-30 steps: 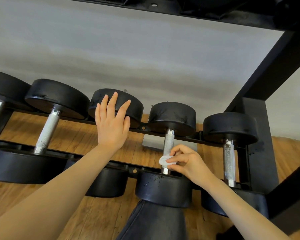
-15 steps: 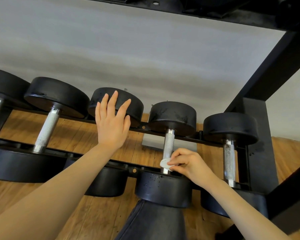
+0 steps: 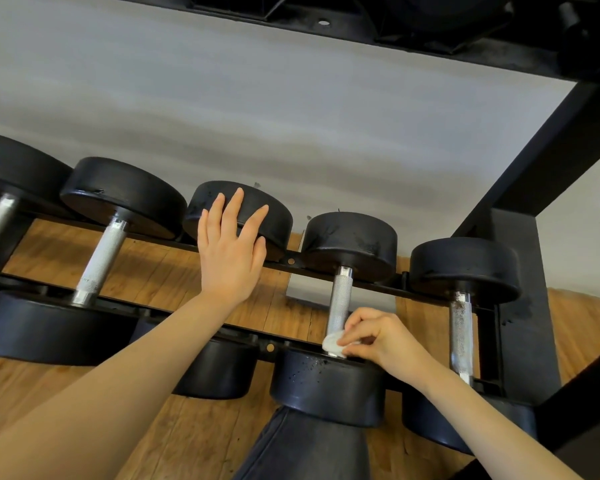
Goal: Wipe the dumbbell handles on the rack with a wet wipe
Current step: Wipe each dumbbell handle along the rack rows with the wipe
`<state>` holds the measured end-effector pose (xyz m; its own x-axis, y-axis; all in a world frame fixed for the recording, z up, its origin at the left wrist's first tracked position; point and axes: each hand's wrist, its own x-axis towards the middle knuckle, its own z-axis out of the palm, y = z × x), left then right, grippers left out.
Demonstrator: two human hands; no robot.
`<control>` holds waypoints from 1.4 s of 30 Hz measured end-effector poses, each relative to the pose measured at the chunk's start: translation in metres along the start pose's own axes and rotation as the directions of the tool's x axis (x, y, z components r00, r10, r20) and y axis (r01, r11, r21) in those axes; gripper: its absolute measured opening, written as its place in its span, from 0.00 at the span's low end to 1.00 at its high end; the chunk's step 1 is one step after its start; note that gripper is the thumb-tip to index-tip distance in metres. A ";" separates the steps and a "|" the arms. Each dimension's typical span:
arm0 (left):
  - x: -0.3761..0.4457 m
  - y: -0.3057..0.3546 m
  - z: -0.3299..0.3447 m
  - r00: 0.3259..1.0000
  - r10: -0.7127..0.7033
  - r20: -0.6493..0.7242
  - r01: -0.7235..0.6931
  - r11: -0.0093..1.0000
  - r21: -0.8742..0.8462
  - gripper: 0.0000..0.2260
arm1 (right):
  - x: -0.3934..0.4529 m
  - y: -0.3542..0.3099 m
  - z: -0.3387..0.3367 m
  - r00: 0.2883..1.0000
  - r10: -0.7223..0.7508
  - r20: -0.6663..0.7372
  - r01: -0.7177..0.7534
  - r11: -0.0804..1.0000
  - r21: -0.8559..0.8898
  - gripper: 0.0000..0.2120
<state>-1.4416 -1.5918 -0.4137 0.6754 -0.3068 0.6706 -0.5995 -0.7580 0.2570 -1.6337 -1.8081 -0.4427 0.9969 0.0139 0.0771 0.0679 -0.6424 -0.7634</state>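
No lettering, number, brand or sign can be read anywhere: the black dumbbell heads (image 3: 350,244), the knurled handles (image 3: 340,299) and the rack frame (image 3: 548,161) carry no legible marks.

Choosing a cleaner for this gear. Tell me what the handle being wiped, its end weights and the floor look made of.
Handle: bright metal, likely chromed steel, with fine crosshatch knurling on its grip. End weights: matte black, probably rubber or a coating over iron, scuffed and speckled. Floor: warm brown wood boards with visible grain and seams; could be laminate.
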 end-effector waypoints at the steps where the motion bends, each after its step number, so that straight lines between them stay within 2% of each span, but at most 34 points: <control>1: 0.000 0.000 0.000 1.000 0.000 0.001 0.000 1.000 0.000 0.20 | 0.001 0.001 0.000 0.999 0.005 -0.044 -0.005 1.000 0.000 0.07; 3: 0.000 0.000 -0.001 1.000 0.009 0.000 -0.009 1.000 -0.002 0.20 | 0.002 0.001 0.001 0.996 0.024 -0.087 -0.021 0.999 0.034 0.09; 5: 0.000 0.000 -0.001 1.000 0.016 0.003 -0.016 1.000 0.005 0.20 | 0.002 -0.001 0.002 0.999 0.025 -0.033 -0.022 0.997 0.079 0.14; 8: 0.000 -0.001 -0.001 1.000 0.010 0.009 -0.010 1.000 0.005 0.19 | 0.001 0.000 0.003 0.999 0.023 0.025 -0.024 0.998 0.056 0.12; 10: -0.001 0.000 -0.001 1.000 0.010 0.006 -0.010 1.000 -0.008 0.19 | 0.001 0.002 0.004 0.997 0.024 -0.075 -0.024 1.000 0.004 0.09; 13: -0.002 0.000 -0.003 1.000 0.007 0.009 -0.007 1.000 -0.021 0.20 | 0.003 0.001 0.005 0.972 0.012 -0.235 -0.018 1.000 -0.024 0.10; 15: -0.002 0.000 -0.004 1.000 0.016 0.014 -0.016 1.000 -0.009 0.21 | 0.004 -0.002 0.004 0.972 0.025 -0.234 -0.030 0.999 -0.015 0.11; 17: -0.001 -0.001 -0.005 0.999 0.020 0.030 -0.020 1.000 0.002 0.21 | 0.003 -0.005 0.003 0.984 0.045 -0.172 -0.049 0.999 -0.019 0.09; 20: -0.001 -0.002 -0.009 0.997 0.024 0.076 -0.025 1.000 0.011 0.21 | 0.002 -0.012 0.004 0.994 0.040 -0.103 -0.047 0.996 -0.071 0.07; 23: -0.001 -0.006 -0.016 0.987 0.067 0.148 -0.072 0.997 0.028 0.21 | 0.012 -0.021 0.007 0.981 -0.007 -0.193 -0.014 0.994 -0.109 0.07; 29: -0.005 -0.032 -0.044 0.928 0.185 0.325 -0.199 0.980 0.010 0.22 | 0.052 -0.062 0.022 0.938 -0.012 -0.346 -0.011 0.998 -0.066 0.07; 31: -0.014 -0.041 -0.054 0.932 0.146 0.331 -0.154 0.988 -0.003 0.23 | 0.067 -0.073 0.032 0.930 0.005 -0.369 -0.026 0.998 -0.051 0.07; 35: -0.037 -0.053 -0.073 0.946 -0.045 0.320 0.054 0.998 -0.020 0.23 | 0.098 -0.088 0.058 0.916 0.074 -0.395 -0.059 0.997 0.050 0.06; 38: -0.056 -0.054 -0.083 0.947 -0.062 0.314 0.075 0.997 -0.029 0.26 | 0.117 -0.098 0.082 0.898 0.103 -0.427 -0.065 0.992 0.104 0.05; 42: -0.083 -0.044 -0.086 0.954 -0.095 0.284 0.113 0.992 -0.048 0.23 | 0.137 -0.112 0.114 0.870 0.134 -0.475 -0.073 0.987 0.144 0.04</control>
<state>-1.5084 -1.4829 -0.4210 0.8232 -0.3842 0.4181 -0.5393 -0.7593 0.3641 -1.5005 -1.6470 -0.4194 0.8575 -0.4379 0.2699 -0.0001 -0.5249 -0.8512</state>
